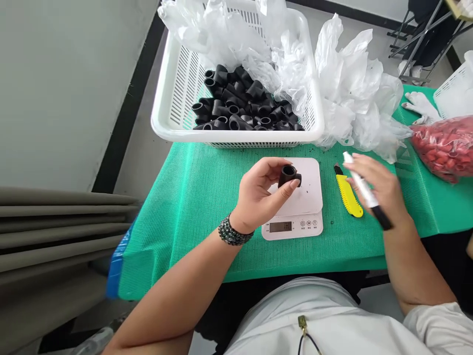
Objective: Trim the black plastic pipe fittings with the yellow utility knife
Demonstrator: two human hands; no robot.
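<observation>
My left hand (260,192) is closed around a black tee pipe fitting (287,173), one round opening facing up. It holds the fitting over the white digital kitchen scale (308,195), whose display shows digits too small to read. My right hand (380,187), a little blurred, grips a white marker (362,185) with a black end pointing down toward the wrist. Between the scale and my right hand lies a yellow utility knife (349,195) on the green mesh cloth.
Behind the scale, a white plastic basket (236,135) holds many black fittings (244,101) and crumpled clear bags (236,37). More plastic bags (354,88) lie to its right. A bag of red pieces (445,148) and a white glove (423,106) are at far right on the green cloth (199,207).
</observation>
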